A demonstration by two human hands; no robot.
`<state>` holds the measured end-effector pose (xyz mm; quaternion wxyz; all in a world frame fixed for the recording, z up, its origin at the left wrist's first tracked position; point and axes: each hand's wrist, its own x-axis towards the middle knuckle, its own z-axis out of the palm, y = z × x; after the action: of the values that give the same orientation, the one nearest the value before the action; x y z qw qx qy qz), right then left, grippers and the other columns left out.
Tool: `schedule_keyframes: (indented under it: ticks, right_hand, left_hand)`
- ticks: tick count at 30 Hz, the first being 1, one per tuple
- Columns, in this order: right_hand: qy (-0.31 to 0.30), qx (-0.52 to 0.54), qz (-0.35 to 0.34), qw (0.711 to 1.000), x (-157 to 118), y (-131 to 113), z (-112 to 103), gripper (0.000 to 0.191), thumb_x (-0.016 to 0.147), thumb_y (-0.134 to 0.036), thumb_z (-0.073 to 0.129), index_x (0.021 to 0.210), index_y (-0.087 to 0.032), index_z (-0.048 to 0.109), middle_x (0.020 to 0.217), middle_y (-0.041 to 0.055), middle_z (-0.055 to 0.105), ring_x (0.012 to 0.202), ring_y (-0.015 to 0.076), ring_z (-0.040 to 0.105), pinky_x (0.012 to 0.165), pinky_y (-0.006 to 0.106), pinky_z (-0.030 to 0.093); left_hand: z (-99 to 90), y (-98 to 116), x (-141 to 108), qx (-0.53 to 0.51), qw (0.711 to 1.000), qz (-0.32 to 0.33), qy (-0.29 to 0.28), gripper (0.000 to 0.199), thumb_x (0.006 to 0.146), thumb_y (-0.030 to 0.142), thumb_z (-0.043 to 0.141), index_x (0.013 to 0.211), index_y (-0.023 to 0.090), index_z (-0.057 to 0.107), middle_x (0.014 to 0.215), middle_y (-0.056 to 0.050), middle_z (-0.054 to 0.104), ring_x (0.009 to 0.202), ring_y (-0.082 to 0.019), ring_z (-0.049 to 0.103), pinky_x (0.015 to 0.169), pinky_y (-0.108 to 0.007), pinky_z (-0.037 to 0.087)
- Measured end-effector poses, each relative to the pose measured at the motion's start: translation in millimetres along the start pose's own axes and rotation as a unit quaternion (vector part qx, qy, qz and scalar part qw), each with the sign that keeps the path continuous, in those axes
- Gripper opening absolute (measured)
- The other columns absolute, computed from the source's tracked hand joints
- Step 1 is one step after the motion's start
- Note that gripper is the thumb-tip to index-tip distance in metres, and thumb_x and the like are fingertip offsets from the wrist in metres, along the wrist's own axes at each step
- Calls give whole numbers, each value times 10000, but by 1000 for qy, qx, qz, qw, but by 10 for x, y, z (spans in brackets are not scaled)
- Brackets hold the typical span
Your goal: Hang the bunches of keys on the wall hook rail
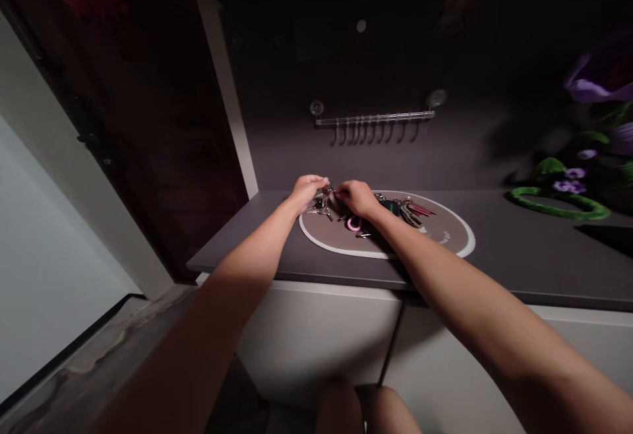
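Over the left part of an oval brown mat with a white rim (346, 250), my left hand (304, 191) pinches a bunch of keys (325, 202), some hanging down toward the mat. Close to its right, my right hand (359, 198) has its fingertips closed beside the bunch; whatever they hold is too small to make out. Below my right hand lies a pink loop (354, 223) with a small metal piece (363, 235). Right of my wrist are a dark round tag (392, 207), a braided strap (410, 215) and red items (420, 208).
The mat lies on a dark grey counter (499, 256) above white cabinet doors (321, 322). A clear hook rail (376, 118) is fixed to the wall behind. Purple flowers with a green ring base (558, 210) stand at right; a dark door (163, 124) is at left.
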<state>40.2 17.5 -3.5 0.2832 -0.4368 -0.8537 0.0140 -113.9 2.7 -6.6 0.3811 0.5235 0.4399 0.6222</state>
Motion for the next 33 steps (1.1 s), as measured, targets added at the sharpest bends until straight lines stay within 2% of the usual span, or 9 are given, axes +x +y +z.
schedule_keyframes:
  ticks: [6,10,13,19,24,29,33]
  right_hand:
    - [70,86,14,994,-7,-22,-5,136,765,-245,547,810,-160,643,792,54,656,708,131,552,666,227,372]
    - [135,199,17,971,2,-26,17,175,736,-246,564,884,-160,599,798,30,629,706,120,533,700,247,398]
    - [148,279,-2,949,12,-41,38,213,740,-265,544,924,-164,581,815,23,617,721,117,534,731,263,415]
    - [139,360,-1,923,0,-102,19,210,743,-344,523,830,-166,595,777,15,617,688,115,524,710,266,420]
    - [135,422,7,897,6,-108,15,266,692,-418,572,779,-167,581,700,1,588,614,106,489,632,249,404]
    - [133,490,20,861,-12,-175,-47,299,638,-439,620,736,-160,572,656,-10,555,583,97,457,578,236,373]
    - [138,511,34,848,-33,-249,-133,294,621,-426,633,720,-155,573,659,-13,557,596,94,459,591,232,370]
  left_hand:
    - [11,73,-28,-143,989,-35,-27,59,704,135,635,682,95,597,661,-23,610,644,-87,565,788,-282,437]
    - [16,108,-34,-221,973,-39,-54,36,746,117,598,723,93,585,676,-19,601,656,-71,558,814,-268,435]
    - [26,123,-37,-261,962,-33,-72,40,765,99,571,728,88,581,671,-18,593,656,-70,557,800,-251,438]
    - [49,167,-73,-270,959,-47,-67,36,740,115,611,734,101,578,701,-15,605,670,-72,560,782,-251,443]
    - [61,182,-94,-255,961,-56,-95,74,723,155,639,742,109,584,709,-14,612,664,-85,562,707,-256,452]
    - [88,195,-105,-254,963,-35,-81,162,662,193,700,739,114,582,713,-15,619,659,-85,559,682,-246,453]
    - [98,220,-110,-244,967,-1,-75,250,631,255,723,803,123,598,749,-25,628,685,-95,570,665,-233,449]
